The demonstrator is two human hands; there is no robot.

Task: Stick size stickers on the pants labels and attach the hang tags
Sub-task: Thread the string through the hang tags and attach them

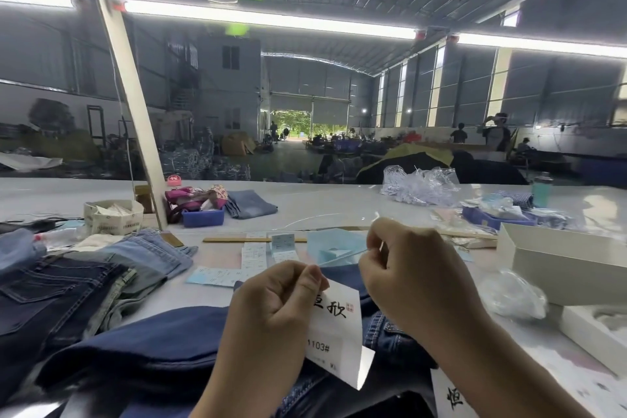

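My left hand pinches the top edge of a white hang tag printed with black characters and "1103#". My right hand is raised just right of it, fingers curled, pinching something thin that I cannot make out. Dark blue denim pants lie under both hands at the table's near edge. Sheets of small size stickers lie flat beyond the hands, with a light blue sheet beside them. Another white hang tag lies at the bottom right.
A pile of jeans covers the left of the table. White boxes and crumpled plastic bags stand at the right. A blue bin, a folded denim piece and a slanted white post stand farther back.
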